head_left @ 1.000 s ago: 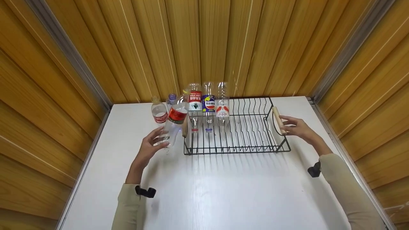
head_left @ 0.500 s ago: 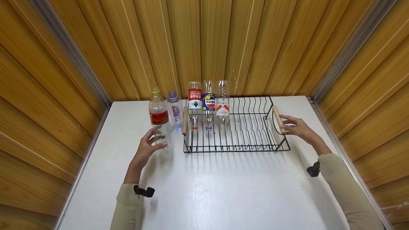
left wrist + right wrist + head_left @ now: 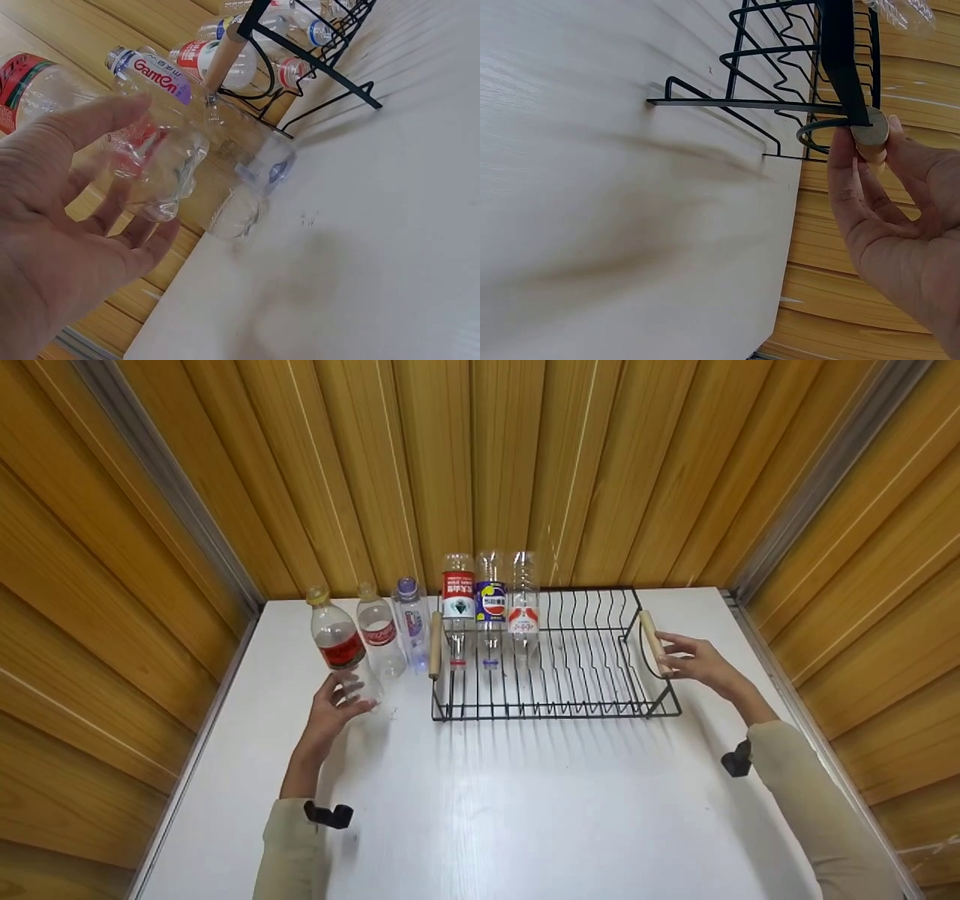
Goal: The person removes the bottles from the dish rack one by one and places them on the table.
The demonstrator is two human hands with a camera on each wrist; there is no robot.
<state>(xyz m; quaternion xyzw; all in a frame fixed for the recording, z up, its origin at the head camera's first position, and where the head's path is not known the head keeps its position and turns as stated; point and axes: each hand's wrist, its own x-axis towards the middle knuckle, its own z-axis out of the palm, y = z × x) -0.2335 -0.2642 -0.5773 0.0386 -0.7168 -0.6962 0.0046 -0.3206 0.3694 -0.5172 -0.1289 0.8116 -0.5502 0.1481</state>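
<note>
My left hand grips the lower part of a clear plastic bottle with a yellow cap and a red-and-black label. The bottle leans, cap up and to the left; in the left wrist view its bumpy base shows over the white table. My right hand pinches the right wooden handle of a black wire dish rack. Three clear bottles lean upside down at the rack's left end: one with a red-and-white label, one with a blue label, one with a pale red-patterned label.
A bottle with a red label and a purple-capped bottle stand upright just left of the rack, by its left wooden handle. Wood-patterned panels enclose the white table at the back and sides.
My left hand has carried the bottle leftward, away from the rack's left handle and past the two standing bottles, uncovering them. My right hand has stayed on the handle.
</note>
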